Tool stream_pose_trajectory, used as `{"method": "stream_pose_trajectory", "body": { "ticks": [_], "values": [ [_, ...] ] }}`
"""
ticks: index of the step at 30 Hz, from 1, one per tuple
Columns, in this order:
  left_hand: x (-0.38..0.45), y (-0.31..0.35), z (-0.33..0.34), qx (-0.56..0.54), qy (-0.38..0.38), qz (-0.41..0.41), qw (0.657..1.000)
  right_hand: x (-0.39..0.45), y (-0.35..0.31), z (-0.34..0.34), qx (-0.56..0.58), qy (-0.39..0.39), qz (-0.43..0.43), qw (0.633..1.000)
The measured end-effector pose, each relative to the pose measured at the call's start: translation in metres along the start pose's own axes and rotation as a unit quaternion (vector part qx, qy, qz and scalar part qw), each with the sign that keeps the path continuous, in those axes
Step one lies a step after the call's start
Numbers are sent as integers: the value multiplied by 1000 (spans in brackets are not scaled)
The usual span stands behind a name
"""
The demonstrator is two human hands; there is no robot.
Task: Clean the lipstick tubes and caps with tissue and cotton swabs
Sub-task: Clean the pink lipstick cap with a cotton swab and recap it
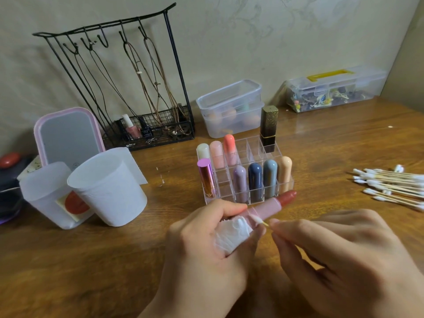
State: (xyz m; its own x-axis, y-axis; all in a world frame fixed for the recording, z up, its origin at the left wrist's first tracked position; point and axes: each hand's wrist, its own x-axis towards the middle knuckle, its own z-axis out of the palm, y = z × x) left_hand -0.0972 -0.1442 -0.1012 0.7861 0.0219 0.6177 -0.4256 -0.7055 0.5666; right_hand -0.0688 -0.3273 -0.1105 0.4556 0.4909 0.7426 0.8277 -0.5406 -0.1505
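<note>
Swab [258, 220] against pink lipstick [267, 207], bare table [91, 260] leftward.

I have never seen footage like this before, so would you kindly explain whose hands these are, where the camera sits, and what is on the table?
There is no machine here: a person wears one camera on the head, looking down at their own bare hands. The left hand holds an open pink lipstick together with a wad of tissue. The right hand pinches a cotton swab against the tube. On the wooden table stand a clear organiser of lipsticks, two white cups, a pile of spare swabs, and a wire jewellery rack.
</note>
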Motion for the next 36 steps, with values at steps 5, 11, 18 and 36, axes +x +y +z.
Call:
{"method": "stream_pose_trajectory", "body": {
  "ticks": [5, 11, 18, 36],
  "values": [
    [3, 8, 1, -56, -40, -101, 993, 1, 2, -4, 6, -10, 16, 1000],
    [3, 6, 0, -143, -65, -189, 969, 1, 5, -4, 7, -26, 20, 999],
    [6, 6, -1, -232, -70, -210, 947, 3, -1, -7, 25, 12, 42, 999],
    [-1, 7, 4, -226, -70, -218, 947, 5, -3, -4, 3, -2, 31, 1000]
  ]
}}
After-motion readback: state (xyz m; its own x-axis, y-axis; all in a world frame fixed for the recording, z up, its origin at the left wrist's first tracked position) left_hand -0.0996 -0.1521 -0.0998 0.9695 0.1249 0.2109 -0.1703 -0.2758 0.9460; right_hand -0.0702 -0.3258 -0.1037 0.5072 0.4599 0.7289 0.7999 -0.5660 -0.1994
